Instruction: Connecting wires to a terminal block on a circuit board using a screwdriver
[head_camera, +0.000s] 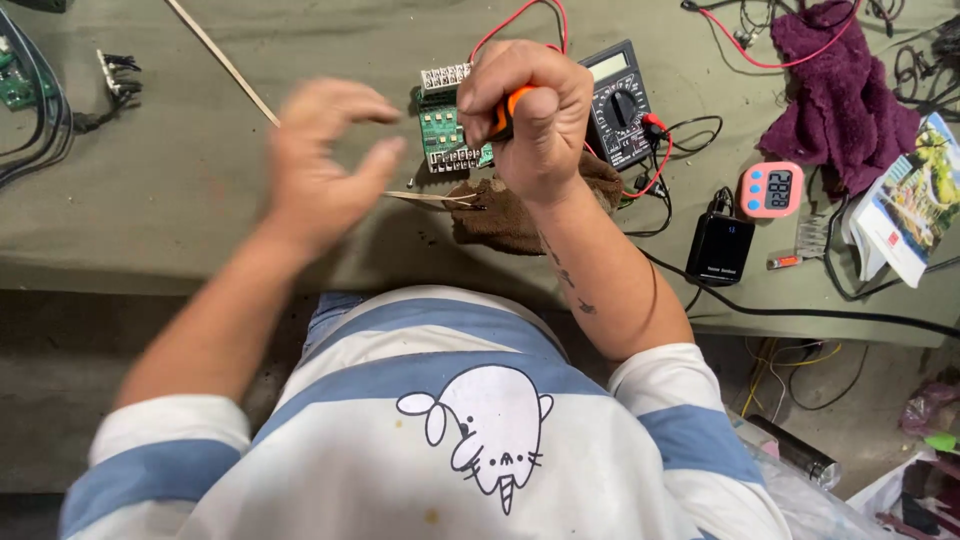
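Note:
My right hand (530, 115) is closed around an orange-handled tool (503, 112), held upright over a green circuit board (443, 130) on the olive-covered table (180, 190). The tool's tip is hidden by my fingers. My left hand (322, 160) hovers blurred just left of the board, fingers spread and curled, holding nothing. A thin metal strip or tweezers (430, 197) lies in front of the board beside a brown cloth (500, 215).
A black multimeter (620, 100) with red and black leads sits right of the board. Further right are a pink digital timer (771, 189), a black power adapter (719, 247), a purple cloth (840, 90) and a booklet (915, 200). A thin wooden stick (222, 62) and cables lie at the left.

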